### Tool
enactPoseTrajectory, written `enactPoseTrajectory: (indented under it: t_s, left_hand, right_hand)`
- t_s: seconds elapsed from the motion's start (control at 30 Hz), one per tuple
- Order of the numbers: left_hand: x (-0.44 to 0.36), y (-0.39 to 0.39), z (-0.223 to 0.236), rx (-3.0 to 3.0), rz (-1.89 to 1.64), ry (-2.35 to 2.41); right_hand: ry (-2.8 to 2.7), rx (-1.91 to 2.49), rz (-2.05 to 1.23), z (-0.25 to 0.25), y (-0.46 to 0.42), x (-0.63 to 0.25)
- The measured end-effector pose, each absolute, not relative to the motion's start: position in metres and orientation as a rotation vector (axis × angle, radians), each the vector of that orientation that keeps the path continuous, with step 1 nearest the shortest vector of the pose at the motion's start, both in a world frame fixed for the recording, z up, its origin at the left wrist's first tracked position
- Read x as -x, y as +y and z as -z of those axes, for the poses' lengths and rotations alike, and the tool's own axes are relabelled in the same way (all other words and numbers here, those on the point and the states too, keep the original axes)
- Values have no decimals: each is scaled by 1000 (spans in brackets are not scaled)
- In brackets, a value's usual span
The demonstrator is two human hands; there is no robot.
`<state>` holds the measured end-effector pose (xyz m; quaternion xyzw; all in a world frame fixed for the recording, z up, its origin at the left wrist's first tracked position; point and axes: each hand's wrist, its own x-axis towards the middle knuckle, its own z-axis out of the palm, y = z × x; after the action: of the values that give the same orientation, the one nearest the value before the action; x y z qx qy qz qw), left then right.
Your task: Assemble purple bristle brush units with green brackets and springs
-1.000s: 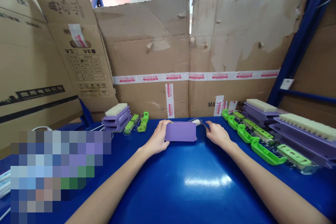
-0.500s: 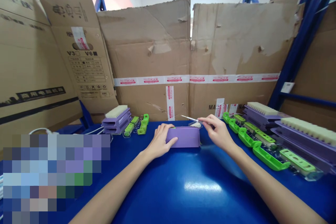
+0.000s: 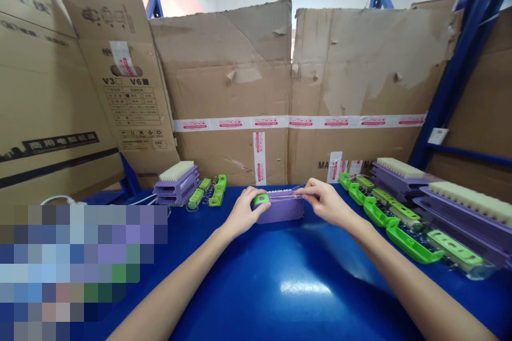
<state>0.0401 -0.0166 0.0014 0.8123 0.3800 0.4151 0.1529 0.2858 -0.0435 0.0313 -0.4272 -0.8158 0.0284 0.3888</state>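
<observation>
Purple case (image 3: 282, 212) | boxy, smooth | green endpiece (image 3: 261, 200): rounded | rod (image 3: 283, 197): slim

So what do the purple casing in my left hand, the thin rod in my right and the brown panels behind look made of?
The purple casing looks like smooth molded plastic: even color, crisp edges. The thin rod is probably polished metal, from its silvery glint, though small here. The brown panels appear matte cardboard, with peeling paper.
</observation>
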Motion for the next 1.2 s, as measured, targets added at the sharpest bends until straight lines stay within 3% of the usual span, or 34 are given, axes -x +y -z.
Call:
enactPoseTrajectory:
  t_s: [0.33,0.67,0.9,1.2]
  left_hand:
    - [-35,-8,-15,-2243,-1037,1032]
    - [-36,-10,-19,-2281,-1003,1046]
    - [-38,-12,-19,-2310,-993,1078]
    - [-41,-16,-26,-2291,-897,1029]
  right_hand:
    - [-2132,1092,-123,-30,-35,-292]
    - [-2203,1065,223,-44,-63,-269]
    - [-2214,1111,13,-21,-62,-267]
    - [-2297,1118,-79,-43,-62,-290]
